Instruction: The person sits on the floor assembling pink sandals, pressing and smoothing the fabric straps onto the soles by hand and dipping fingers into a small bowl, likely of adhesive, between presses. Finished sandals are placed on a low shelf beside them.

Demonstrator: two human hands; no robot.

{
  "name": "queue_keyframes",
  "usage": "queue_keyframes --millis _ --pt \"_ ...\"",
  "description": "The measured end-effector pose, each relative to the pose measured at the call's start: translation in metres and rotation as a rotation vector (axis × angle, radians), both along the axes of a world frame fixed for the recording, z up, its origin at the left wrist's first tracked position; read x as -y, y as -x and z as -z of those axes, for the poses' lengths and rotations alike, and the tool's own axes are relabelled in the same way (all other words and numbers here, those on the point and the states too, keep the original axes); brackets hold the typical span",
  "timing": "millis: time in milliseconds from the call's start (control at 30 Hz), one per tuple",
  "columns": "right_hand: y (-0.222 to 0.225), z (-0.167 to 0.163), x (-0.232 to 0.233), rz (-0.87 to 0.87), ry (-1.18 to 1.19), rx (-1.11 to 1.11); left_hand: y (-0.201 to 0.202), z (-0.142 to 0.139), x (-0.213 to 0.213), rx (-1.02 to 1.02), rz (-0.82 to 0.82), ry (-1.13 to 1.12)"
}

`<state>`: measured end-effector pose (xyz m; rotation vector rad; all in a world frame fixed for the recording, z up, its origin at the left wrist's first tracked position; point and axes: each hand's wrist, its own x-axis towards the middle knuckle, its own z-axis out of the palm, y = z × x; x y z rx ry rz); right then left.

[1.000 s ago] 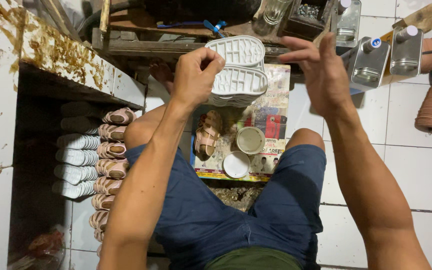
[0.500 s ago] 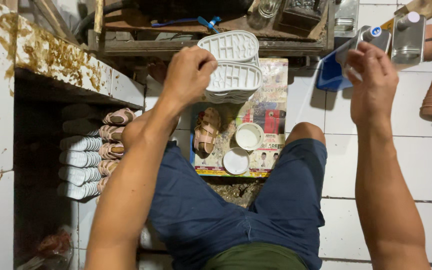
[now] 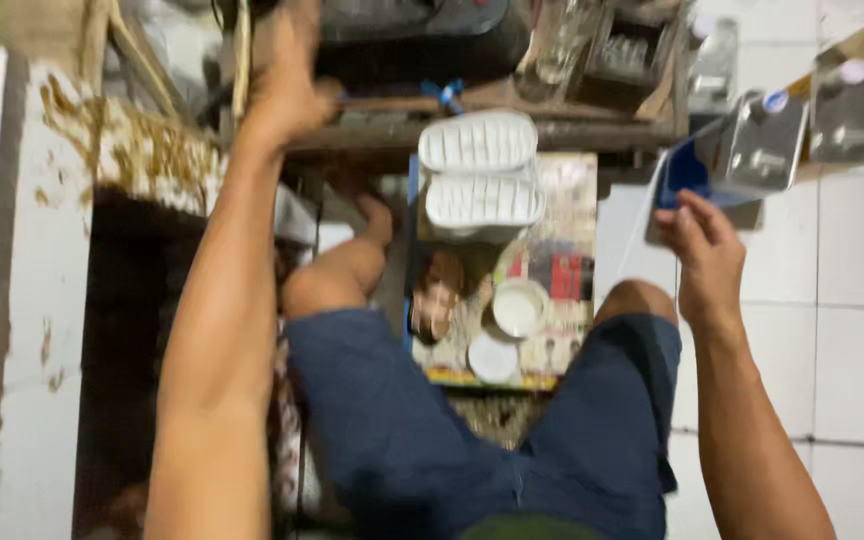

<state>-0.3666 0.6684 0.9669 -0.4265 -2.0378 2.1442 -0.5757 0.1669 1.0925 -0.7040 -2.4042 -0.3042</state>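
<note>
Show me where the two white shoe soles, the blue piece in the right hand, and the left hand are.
white shoe soles point(image 3: 480, 170): head view, on the ribbed underside of the pair.
blue piece point(image 3: 687, 172): head view, on its flat blue face.
right hand point(image 3: 707, 255): head view, back of hand.
left hand point(image 3: 287, 85): head view, back of hand.

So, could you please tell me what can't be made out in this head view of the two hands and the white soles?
- Left hand: motion blur hides whether it grips anything at the wooden rack.
- Right hand: pinches a blue sheet; a metal tin covers the sheet's far end.
- White ribbed shoe soles: tread blurred.
- Shelf items: cut off by the top edge.
</note>
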Motion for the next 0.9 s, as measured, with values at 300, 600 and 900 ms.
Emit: queue_keyframes --millis 300,600,900 --pt "-0.006 -0.018 0.025 -0.031 -0.212 -0.178 -0.057 0.029 0.008 1.126 0.164 -1.543" --pt "-0.034 -0.109 0.098 -0.209 -0.064 -0.400 -0.182 -0.053 -0.090 1.256 0.622 -1.565" --pt "-0.064 -0.177 0.054 -0.224 -0.146 -0.578 -0.236 -0.072 -0.225 1.456 0.806 -1.249"
